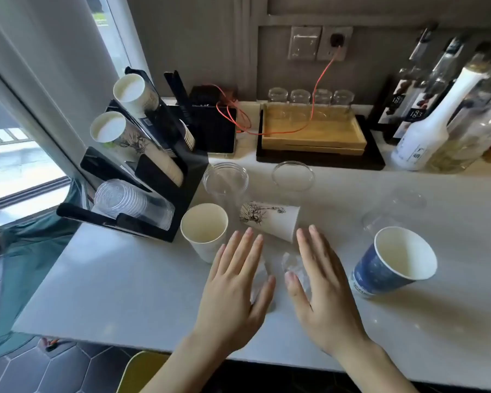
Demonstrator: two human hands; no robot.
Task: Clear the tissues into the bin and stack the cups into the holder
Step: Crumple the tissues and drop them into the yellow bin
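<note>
Left hand (236,282) and right hand (321,282) flat, fingers straight, holding nothing. Crumpled tissue (294,265) between them. Toppled paper cup (270,218) at twelve o'clock.

White counter (125,279), black cup holder (187,177), a navy star-speckled cup (380,273) near right, a white cup with black line drawing (270,217) lying centre, orange cable (321,80) far back.

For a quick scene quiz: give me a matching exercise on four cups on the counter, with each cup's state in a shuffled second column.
Things:
1. blue paper cup
2. printed paper cup
3. plain white paper cup
4. tall clear plastic cup

States:
A. lying on its side
B. upright, right of the right hand
C. upright, behind the white cup
D. upright, beside the left hand

Pairs: 1-B, 2-A, 3-D, 4-C
</note>
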